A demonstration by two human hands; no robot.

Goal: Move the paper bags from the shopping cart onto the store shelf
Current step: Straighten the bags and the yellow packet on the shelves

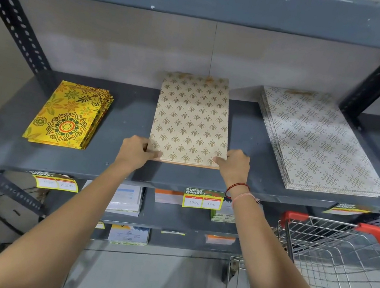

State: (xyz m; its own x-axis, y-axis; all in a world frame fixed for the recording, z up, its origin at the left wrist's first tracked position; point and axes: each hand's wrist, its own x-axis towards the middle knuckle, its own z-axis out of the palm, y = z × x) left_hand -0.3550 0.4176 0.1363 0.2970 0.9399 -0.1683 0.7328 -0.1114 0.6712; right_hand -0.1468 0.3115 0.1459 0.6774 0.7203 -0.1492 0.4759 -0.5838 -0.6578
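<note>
Yellow price tags hang from the front lip of the grey shelf (242,137): the middle tag (202,200), just below the centre of the frame, reads "SUPER MARKET" on a green header, with "100" and "50" handwritten in two white boxes. The left tag (55,181) at lower left of the shelf edge carries the same header, but its handwriting is too blurred to read, and a third tag (348,210) at right shows only part of the header. Three stacks of flat paper bags lie on the shelf. The beige stack (192,119) with gold leaf motifs sits at the centre, its long axis running from the shelf front to the back wall, handles at the far end. The yellow stack (69,115) with flower and mandala prints lies at left, tilted slightly clockwise, and the white stack (320,143) with knot patterns lies at right, fanned and angled toward the right. How many bags each stack holds cannot be counted. The left hand (136,151) grips the near left corner of the beige stack, fingers (155,154) curled on its edge; the right hand (234,165) holds the near right corner, its fingers closed on it. The right wrist wears a red-and-black thread band and a pink one. A wire shopping cart (339,269) with red handle grips stands at lower right; no bags show inside it.
</note>
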